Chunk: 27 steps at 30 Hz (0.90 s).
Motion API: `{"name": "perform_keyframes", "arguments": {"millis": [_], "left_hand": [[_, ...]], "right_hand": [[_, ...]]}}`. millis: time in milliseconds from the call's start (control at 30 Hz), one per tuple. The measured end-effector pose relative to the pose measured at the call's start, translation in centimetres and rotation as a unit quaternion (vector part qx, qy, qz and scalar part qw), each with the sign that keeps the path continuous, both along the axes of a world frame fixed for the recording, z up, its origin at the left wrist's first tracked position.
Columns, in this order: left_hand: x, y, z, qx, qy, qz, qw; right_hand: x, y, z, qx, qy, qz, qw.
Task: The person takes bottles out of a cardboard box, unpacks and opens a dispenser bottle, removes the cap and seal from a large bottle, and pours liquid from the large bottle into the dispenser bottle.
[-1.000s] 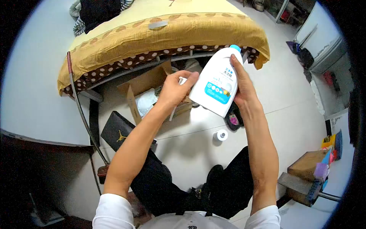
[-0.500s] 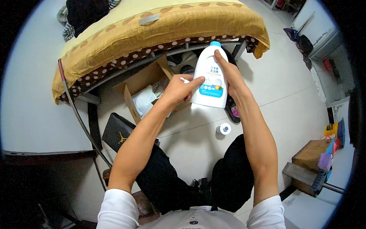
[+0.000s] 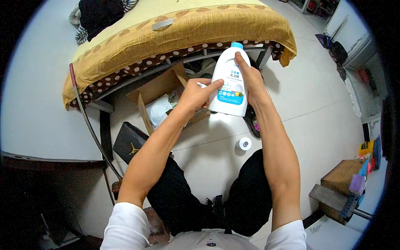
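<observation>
A large white bottle (image 3: 227, 79) with a blue cap and a blue label is held up in front of me, its cap toward the bed. Around its right side wraps my right hand (image 3: 250, 77), the thumb on the front near the cap. My left hand (image 3: 198, 93) is at its left side, thumb against the front and the other fingers partly hidden. Something small and white (image 3: 201, 85) shows between the left fingers. On the floor below stands a small white bottle (image 3: 244, 143) with a grey top.
Ahead is a bed with a yellow cover (image 3: 175, 31). An open cardboard box (image 3: 143, 108) and a black shoe box (image 3: 129, 141) lie at the left, near a curved metal rod (image 3: 89, 125). Another brown box (image 3: 341, 177) is at the right.
Both hands and the large bottle stay nearly the same, the bottle slightly higher in view. The surroundings have shifted a little to the right with the camera.
</observation>
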<state>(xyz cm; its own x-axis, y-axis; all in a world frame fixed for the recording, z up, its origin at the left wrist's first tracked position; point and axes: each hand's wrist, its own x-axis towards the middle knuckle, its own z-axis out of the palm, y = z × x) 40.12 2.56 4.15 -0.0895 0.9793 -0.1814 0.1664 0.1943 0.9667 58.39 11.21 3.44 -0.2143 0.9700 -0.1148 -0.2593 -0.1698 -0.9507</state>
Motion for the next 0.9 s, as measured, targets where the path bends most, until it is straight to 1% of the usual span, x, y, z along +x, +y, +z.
{"name": "perform_keyframes", "arguments": {"millis": [67, 167, 467, 567, 767, 867, 900], "left_hand": [[0.1, -0.3, 0.3, -0.002, 0.006, 0.004, 1.000], [0.3, -0.6, 0.8, -0.005, 0.012, 0.006, 1.000], [0.5, -1.0, 0.9, 0.002, 0.025, 0.012, 1.000], [0.5, -1.0, 0.9, -0.003, 0.026, 0.013, 1.000], [0.6, -0.9, 0.8, 0.000, 0.018, 0.013, 1.000], [0.6, -0.7, 0.6, 0.001, 0.018, 0.016, 1.000], [0.6, -0.7, 0.5, -0.001, 0.020, 0.018, 1.000]], "right_hand": [[0.1, -0.3, 0.3, 0.010, 0.008, -0.004, 1.000], [0.2, -1.2, 0.9, 0.002, -0.051, -0.017, 0.999], [0.0, -1.1, 0.8, -0.021, 0.000, -0.017, 1.000], [0.1, -0.5, 0.1, -0.017, -0.019, -0.016, 1.000], [0.0, -0.2, -0.2, -0.015, -0.009, -0.007, 1.000], [0.0, -0.3, -0.4, -0.007, -0.045, -0.016, 0.999], [0.0, -0.2, -0.5, -0.007, -0.040, -0.013, 0.999]]}}
